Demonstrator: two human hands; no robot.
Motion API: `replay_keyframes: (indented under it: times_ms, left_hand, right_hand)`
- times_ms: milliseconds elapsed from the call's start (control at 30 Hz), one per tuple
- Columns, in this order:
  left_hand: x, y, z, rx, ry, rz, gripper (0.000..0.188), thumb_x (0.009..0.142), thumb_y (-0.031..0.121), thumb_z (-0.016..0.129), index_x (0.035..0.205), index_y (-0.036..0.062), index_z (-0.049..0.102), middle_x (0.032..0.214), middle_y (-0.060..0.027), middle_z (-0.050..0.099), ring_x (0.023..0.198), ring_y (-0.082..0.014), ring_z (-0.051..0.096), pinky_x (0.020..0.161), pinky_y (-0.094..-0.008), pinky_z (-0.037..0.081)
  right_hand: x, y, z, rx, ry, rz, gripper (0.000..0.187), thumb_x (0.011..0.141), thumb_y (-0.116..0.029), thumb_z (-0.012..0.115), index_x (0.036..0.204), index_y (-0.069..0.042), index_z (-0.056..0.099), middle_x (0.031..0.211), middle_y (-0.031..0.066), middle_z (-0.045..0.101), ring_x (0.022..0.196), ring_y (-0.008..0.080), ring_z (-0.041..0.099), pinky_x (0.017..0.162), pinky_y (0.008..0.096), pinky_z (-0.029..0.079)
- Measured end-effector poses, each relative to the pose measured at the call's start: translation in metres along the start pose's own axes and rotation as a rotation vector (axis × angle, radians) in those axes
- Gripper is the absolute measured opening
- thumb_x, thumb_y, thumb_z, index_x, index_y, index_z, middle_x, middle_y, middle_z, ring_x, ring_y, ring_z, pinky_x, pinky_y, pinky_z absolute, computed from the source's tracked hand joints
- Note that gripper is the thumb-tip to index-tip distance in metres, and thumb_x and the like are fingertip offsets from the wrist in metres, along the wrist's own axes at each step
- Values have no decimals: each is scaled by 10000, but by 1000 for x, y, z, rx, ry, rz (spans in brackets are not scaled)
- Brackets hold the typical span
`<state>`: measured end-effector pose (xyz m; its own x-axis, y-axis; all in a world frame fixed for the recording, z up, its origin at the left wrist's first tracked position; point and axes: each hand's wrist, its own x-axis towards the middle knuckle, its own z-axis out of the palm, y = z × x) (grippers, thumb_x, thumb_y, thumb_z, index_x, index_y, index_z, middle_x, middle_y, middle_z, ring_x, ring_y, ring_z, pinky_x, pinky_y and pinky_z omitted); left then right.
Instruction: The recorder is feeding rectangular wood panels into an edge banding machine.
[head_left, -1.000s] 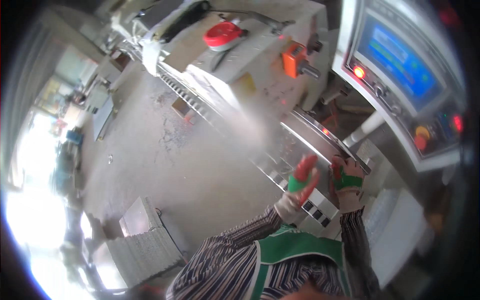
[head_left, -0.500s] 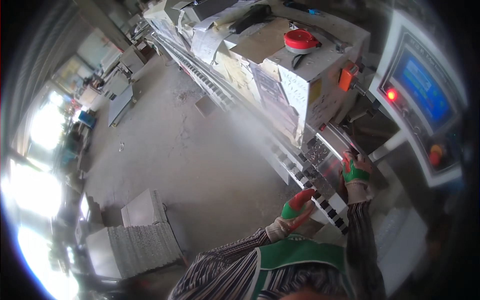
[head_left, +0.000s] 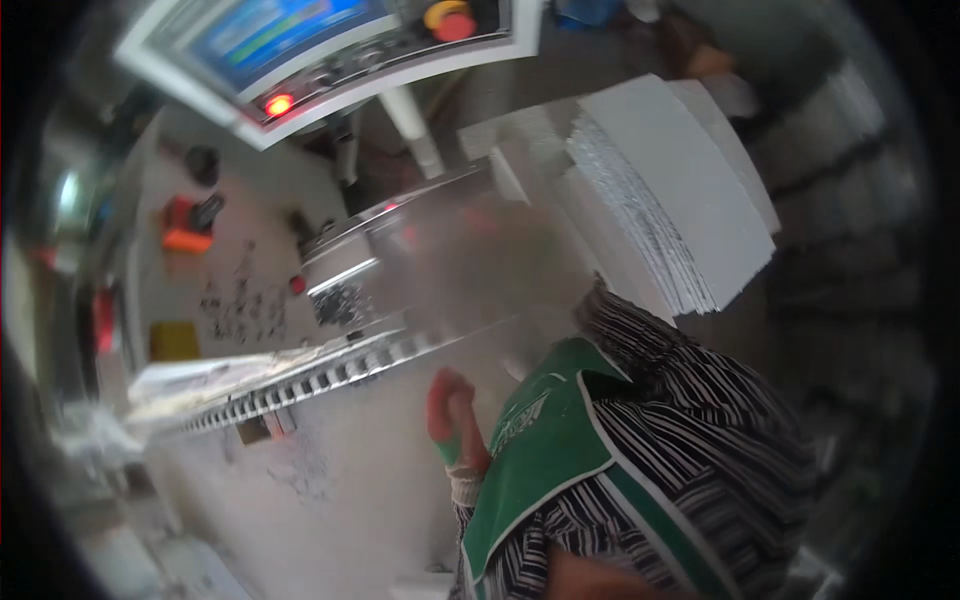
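Note:
My left hand (head_left: 455, 420), in a red and green work glove with a pale cuff, hangs just off the near edge of the machine's track of dark blocks (head_left: 330, 378). Its fingers are loosely bent and I see nothing in them. My right hand (head_left: 500, 245) is smeared by motion over the machine's end table, near a stack of white panels (head_left: 650, 190). Its fingers cannot be made out, nor whether it holds anything. Dark chips (head_left: 338, 305) lie on the machine beside a bright metal strip (head_left: 345, 272).
A control panel (head_left: 400, 65) with a blue screen, lit red lamp and red-yellow button stands on a pale arm (head_left: 408, 125) beyond the machine. An orange switch box (head_left: 187, 225) sits on the machine housing (head_left: 270, 200). Grey floor (head_left: 350, 500) lies on the near side.
My view has swung to the right, bringing the white panel stack into full view. My right hand has moved into a blur toward the stack; my left hand has come away from the block track.

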<state>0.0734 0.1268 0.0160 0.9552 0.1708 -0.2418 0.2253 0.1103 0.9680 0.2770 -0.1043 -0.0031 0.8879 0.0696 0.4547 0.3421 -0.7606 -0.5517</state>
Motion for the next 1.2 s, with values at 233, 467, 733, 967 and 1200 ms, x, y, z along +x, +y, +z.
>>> replay_keyframes:
  times_ms: [233,467,733,967,1200]
  left_hand:
    - [5,13,17,-13,-156,-4,487,1051,224,619,1467,-2,509,1431,-160,574,1293,-273,589,1078,-454,504]
    - [14,16,34,-5,-263,-43,520,1046,261,625,1478,1,498,1440,-163,570,1302,-280,585,1100,-478,487]
    - [9,18,48,-4,-231,-106,352,1020,13,603,1370,-14,574,1313,-140,620,1182,-246,624,998,-406,546]
    - [11,22,47,-26,-254,-115,376,1015,33,625,1383,-13,560,1275,-126,646,1147,-222,634,1019,-394,531]
    - [27,-1,58,-105,-270,-148,418,1000,-15,614,1411,-15,538,1393,-142,582,1289,-235,558,1084,-367,479]
  right_hand:
    - [-154,122,-85,-373,-209,680,630,964,-351,627,1517,-109,446,1430,172,560,1264,373,567,1060,491,478]
    - [-230,151,-46,-570,-514,920,760,927,-375,648,1566,-104,338,1619,174,358,1504,341,352,1176,487,385]
    - [-234,164,-14,-657,-578,872,592,990,-243,569,1555,-210,395,1644,74,345,1510,253,359,1135,421,433]
    - [-223,152,-33,-346,-484,1016,609,926,-248,625,1507,-174,457,1504,118,507,1359,313,527,1059,436,503]
    - [-221,117,-131,932,-224,919,610,927,-176,754,1483,-62,530,1358,58,647,1114,127,639,965,301,531]
